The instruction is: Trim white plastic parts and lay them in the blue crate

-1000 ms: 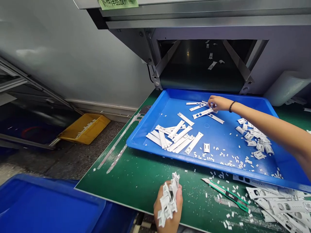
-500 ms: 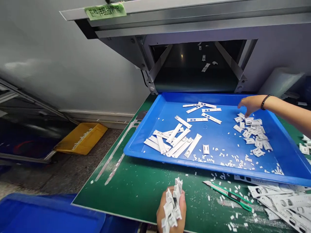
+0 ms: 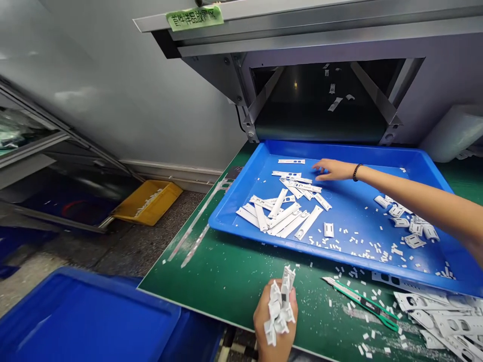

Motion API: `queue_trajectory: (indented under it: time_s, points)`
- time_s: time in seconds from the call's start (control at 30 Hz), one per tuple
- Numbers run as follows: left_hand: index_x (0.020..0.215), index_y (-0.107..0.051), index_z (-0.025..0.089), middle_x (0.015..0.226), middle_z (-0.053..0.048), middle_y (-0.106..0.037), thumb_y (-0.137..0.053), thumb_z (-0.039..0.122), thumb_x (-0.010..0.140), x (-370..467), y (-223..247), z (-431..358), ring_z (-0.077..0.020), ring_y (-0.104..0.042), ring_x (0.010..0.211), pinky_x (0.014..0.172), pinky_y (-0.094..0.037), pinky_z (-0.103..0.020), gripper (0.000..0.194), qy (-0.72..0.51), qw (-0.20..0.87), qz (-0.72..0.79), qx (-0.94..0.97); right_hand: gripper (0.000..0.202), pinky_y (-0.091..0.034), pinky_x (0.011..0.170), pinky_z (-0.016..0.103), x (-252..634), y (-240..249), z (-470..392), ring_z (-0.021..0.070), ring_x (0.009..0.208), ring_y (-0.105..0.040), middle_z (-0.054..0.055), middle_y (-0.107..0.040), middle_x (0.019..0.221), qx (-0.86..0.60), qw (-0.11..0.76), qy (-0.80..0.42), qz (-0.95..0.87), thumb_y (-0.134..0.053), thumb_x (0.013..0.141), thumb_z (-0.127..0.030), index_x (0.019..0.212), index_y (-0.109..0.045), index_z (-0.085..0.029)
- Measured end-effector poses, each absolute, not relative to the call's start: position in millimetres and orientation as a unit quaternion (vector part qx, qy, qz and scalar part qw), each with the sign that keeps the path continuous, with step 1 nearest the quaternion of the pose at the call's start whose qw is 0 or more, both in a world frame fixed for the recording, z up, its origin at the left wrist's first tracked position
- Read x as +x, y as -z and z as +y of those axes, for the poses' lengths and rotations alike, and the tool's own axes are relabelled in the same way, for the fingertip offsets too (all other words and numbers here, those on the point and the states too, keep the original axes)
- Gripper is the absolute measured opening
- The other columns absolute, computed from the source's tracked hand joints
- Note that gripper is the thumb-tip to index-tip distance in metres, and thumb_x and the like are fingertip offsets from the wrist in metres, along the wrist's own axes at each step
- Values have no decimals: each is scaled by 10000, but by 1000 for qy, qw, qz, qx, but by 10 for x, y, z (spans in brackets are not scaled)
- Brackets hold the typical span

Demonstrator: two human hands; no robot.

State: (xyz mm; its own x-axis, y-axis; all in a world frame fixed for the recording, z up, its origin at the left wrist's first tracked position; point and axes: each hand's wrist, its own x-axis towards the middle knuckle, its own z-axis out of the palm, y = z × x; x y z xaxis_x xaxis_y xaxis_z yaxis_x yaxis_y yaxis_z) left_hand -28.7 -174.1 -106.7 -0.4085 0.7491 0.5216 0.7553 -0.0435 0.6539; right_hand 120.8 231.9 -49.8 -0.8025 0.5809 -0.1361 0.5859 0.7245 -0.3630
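Left hand grips short white plastic pieces; right hand spreads loosely. Long white strips lie gathered, loose clips ungathered.

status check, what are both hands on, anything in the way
Left hand gripping small white plastic parts. Right hand open, apparently empty, over blue tray beside white strips. Loose scraps in tray, utility knife on green tabletop; neither blocks right hand.

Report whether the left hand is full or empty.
Full: the left hand is curled around a cluster of small white pieces, which stick out of its grip.
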Motion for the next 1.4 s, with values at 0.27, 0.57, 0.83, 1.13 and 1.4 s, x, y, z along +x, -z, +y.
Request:
queue_trajectory:
  time_s: [0.27, 0.57, 0.83, 1.13, 1.4]
  points:
    - [900, -587, 197, 742, -38, -667, -490, 358, 982, -199, 1130, -1789, -154, -660, 621, 620, -546, -244, 205, 514, -37, -718, -468, 402, -394, 1115, 399, 736, 604, 2265, 253, 1291, -529, 55, -611, 1373, 278, -11, 174, 945, -526, 860, -182, 1228, -676, -241]
    - [1087, -620, 155, 844, -93, -728, -496, 412, 978, -230, 1267, -1828, -190, -721, 700, 648, -596, -252, 306, 498, 9, -725, -476, 436, -415, 1070, 527, 308, 632, 2352, 289, 1284, -505, 142, -523, 1402, 422, -101, 117, 893, -559, 979, -300, 1388, -500, -160]
    - [1110, -593, 170, 847, -89, -732, -526, 360, 957, -193, 1276, -1853, -203, -733, 720, 676, -612, -272, 252, 483, 18, -721, -496, 229, -536, 875, 398, 349, 521, 2275, 188, 956, -641, 73, -664, 1065, 469, -37, 227, 853, -616, 954, -358, 1033, -645, -145]
    - [1115, -540, 163, 839, -69, -712, -537, 192, 898, -268, 1123, -1840, -177, -717, 716, 718, -614, -257, 218, 456, 16, -681, -574, 222, -549, 675, 279, 1020, 54, 1358, 141, 713, -664, 50, -682, 892, 316, -119, 579, 742, -475, 846, -123, 1056, -479, -193]
    - [1097, -566, 184, 827, -43, -682, -522, 194, 923, -234, 1021, -1813, -155, -668, 682, 670, -580, -252, 180, 477, -7, -654, -587, 230, -537, 586, 259, 1253, -169, 705, 122, 634, -648, 28, -666, 803, 252, -177, 676, 670, -600, 933, -404, 946, -555, -179]
